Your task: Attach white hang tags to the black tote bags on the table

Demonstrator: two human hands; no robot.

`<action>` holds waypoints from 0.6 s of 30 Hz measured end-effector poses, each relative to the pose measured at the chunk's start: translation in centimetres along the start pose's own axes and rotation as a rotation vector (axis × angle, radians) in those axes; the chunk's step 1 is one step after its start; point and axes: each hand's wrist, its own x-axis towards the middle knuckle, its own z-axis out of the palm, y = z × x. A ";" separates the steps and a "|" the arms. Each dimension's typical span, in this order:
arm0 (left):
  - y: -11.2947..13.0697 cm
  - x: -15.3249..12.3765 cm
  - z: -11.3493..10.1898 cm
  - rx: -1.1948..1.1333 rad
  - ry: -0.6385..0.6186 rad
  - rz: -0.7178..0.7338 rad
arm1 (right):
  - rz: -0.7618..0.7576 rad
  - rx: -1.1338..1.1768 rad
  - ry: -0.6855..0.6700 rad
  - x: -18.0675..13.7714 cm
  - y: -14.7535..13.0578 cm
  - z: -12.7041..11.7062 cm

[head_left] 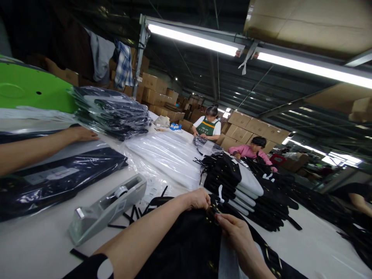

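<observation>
A black fabric piece with brass-coloured buckles and eyelets (186, 240) lies on the table right in front of me; I cannot tell what it is exactly. At its top edge my left hand (199, 199) is closed, fingers curled on the fabric beside a brass fitting. Just right of it, my right hand (236, 232) pinches the same edge by the metal parts between thumb and finger. A pale grey panel (229, 255) shows below my right hand. A black strap with a metal buckle (273, 259) runs out to the right.
A grey tape dispenser (109, 207) stands left of my forearm. Nearby are clear plastic sleeves (165, 155), a bagged stack (113, 110) and stacked black pieces (223, 174). A co-worker's hand (84, 133) rests on a bagged dark item (61, 178). Two people work across the table.
</observation>
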 end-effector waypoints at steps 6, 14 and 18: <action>-0.7 0.0 -0.5 -0.084 -0.086 0.025 | -0.109 -0.103 -0.004 0.2 1.0 -0.2; -1.6 0.7 -0.7 -0.146 -0.202 0.000 | -0.019 -0.022 -0.051 -0.4 0.4 0.0; -1.5 0.6 -0.8 -0.168 -0.195 -0.041 | 0.054 0.004 -0.043 -0.9 -0.3 0.0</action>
